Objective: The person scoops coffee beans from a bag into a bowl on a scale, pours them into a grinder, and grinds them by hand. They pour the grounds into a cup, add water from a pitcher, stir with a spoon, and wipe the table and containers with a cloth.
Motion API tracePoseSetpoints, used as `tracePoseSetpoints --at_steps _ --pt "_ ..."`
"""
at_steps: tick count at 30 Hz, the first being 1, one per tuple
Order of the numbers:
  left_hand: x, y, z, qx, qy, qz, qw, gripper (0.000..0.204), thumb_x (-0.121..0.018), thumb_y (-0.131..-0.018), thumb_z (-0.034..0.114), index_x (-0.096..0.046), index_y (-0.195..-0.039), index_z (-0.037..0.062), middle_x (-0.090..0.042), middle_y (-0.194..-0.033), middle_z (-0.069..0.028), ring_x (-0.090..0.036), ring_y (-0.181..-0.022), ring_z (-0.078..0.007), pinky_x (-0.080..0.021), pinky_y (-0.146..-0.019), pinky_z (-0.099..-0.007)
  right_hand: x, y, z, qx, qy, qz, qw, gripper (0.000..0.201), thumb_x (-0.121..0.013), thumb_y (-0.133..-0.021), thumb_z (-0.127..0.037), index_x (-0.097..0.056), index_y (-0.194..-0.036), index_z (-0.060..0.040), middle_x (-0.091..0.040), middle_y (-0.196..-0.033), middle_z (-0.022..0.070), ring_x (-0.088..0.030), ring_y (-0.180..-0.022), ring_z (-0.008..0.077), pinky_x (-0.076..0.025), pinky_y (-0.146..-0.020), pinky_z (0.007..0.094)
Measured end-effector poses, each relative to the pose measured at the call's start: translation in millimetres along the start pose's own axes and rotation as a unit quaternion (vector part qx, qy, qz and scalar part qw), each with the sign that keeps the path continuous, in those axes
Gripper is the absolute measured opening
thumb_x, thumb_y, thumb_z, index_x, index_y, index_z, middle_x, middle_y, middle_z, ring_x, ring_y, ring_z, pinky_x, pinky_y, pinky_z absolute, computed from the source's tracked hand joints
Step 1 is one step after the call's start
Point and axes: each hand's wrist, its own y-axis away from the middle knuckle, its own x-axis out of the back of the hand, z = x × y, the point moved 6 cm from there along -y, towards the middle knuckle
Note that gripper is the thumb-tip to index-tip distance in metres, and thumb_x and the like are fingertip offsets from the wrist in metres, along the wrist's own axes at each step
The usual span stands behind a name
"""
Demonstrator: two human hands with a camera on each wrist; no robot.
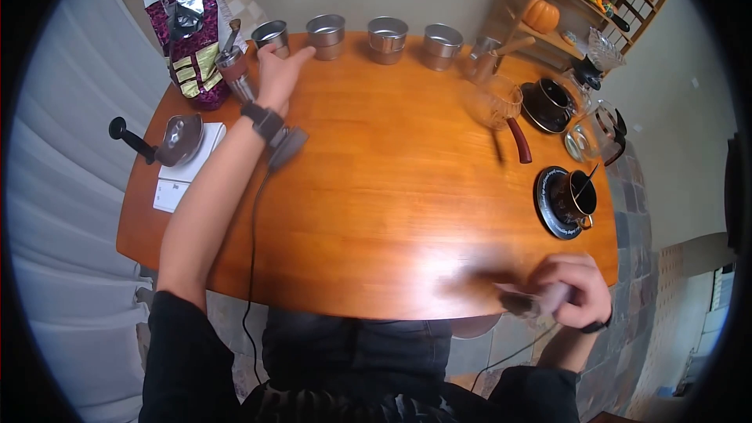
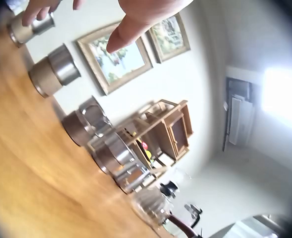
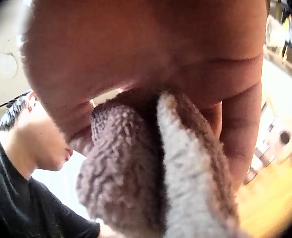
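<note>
My left hand (image 1: 278,74) reaches to the leftmost metal cup (image 1: 270,34) in the back row, its fingertips right at the cup's side. The thumb is stretched out away from it, toward the second metal cup (image 1: 326,36). In the left wrist view, the fingers overlap that end cup (image 2: 31,29). At the front right edge of the table, my right hand (image 1: 576,286) grips a crumpled grey-brown cloth (image 3: 121,173). The cloth hangs folded below the palm in the right wrist view and is blurred in the head view.
Two more cups (image 1: 388,39) continue the row. Left stand a purple coffee bag (image 1: 188,47), a hand grinder (image 1: 235,70) and a white scale (image 1: 188,168) bearing a handled dark vessel (image 1: 182,141). Right are a glass pot with a red-brown handle (image 1: 519,141) and a black cup (image 1: 576,196) on a saucer.
</note>
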Motion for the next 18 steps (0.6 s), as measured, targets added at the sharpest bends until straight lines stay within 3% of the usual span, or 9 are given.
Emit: tracePoseSetpoints --at_steps 2,4,7,10,14,16,18 --pt "-2.6 -41.3 -34.5 0.009 -0.018 0.035 0.999 0.089 -0.092 -0.077 0.031 -0.045 -0.142 -0.0086 -0.054 -0.144 -0.0216 -0.055 -0.131 -0.028 -0.045 -0.107 -0.0346 -12.6 -46.8 -2.3 0.047 -0.003 -0.051 0.998 0.033 -0.064 -0.072 -0.012 -0.067 -0.1 0.006 -0.068 -0.09 0.0186 -0.069 -0.077 0.0365 -0.055 -0.069 0.0403" --pt "-10.2 -68.0 -57.1 0.02 -0.032 0.074 0.997 0.098 -0.093 -0.074 0.032 -0.041 -0.144 -0.0117 -0.053 -0.145 -0.0258 -0.057 -0.13 -0.0305 -0.046 -0.108 -0.0359 -27.9 -81.7 8.6 0.048 -0.083 -0.086 0.992 0.035 -0.062 -0.073 -0.007 -0.068 -0.106 0.0022 -0.068 -0.093 0.0165 -0.067 -0.081 0.0359 -0.054 -0.072 0.0364" --pt "-21.6 -80.3 -61.4 0.036 -0.042 0.152 0.987 0.106 -0.094 -0.072 0.034 -0.035 -0.143 -0.0166 -0.053 -0.143 -0.0316 -0.058 -0.13 -0.0357 -0.046 -0.11 -0.0385 -48.1 -106.3 36.8 -0.023 -0.214 -0.153 0.964 0.039 -0.061 -0.077 -0.003 -0.068 -0.115 0.003 -0.07 -0.099 0.0101 -0.067 -0.085 0.0194 -0.052 -0.074 0.0299" --pt "-21.9 -86.2 -53.6 0.032 -0.06 0.133 0.989 0.114 -0.095 -0.071 0.034 -0.028 -0.146 -0.0186 -0.052 -0.143 -0.0348 -0.056 -0.133 -0.0392 -0.044 -0.113 -0.0404 -61.6 -104.0 53.4 -0.027 -0.294 -0.146 0.944 0.041 -0.06 -0.079 -0.003 -0.068 -0.118 0.0035 -0.07 -0.103 0.0079 -0.065 -0.089 0.0139 -0.051 -0.075 0.0274" --pt "-15.2 -107.5 -74.2 0.021 -0.104 0.127 0.986 0.124 -0.097 -0.068 0.037 -0.021 -0.149 -0.0186 -0.05 -0.143 -0.0365 -0.055 -0.134 -0.0403 -0.045 -0.113 -0.0402 -66.1 -85.4 66.9 -0.059 -0.35 -0.167 0.92 0.043 -0.059 -0.078 0.0 -0.067 -0.119 0.0058 -0.07 -0.112 0.0124 -0.065 -0.101 0.0197 -0.051 -0.089 0.0297" --pt "-8.9 -104.0 -76.5 0.06 -0.106 0.097 0.988 0.127 -0.098 -0.066 0.039 -0.02 -0.15 -0.0181 -0.05 -0.144 -0.0358 -0.055 -0.134 -0.0403 -0.045 -0.113 -0.0398 -66.2 -85.3 62.3 -0.034 -0.351 -0.166 0.921 0.041 -0.059 -0.078 -0.001 -0.067 -0.118 0.005 -0.07 -0.109 0.0134 -0.066 -0.098 0.0221 -0.051 -0.088 0.0304" --pt "-6.3 -102.4 -73.1 0.049 -0.091 0.095 0.99 0.128 -0.099 -0.065 0.039 -0.022 -0.149 -0.017 -0.051 -0.144 -0.0345 -0.055 -0.134 -0.0397 -0.045 -0.113 -0.0395 -67.8 -85.1 55.6 -0.024 -0.364 -0.168 0.916 0.038 -0.059 -0.079 -0.001 -0.067 -0.115 0.0043 -0.069 -0.105 0.0133 -0.065 -0.094 0.0226 -0.051 -0.084 0.0312"
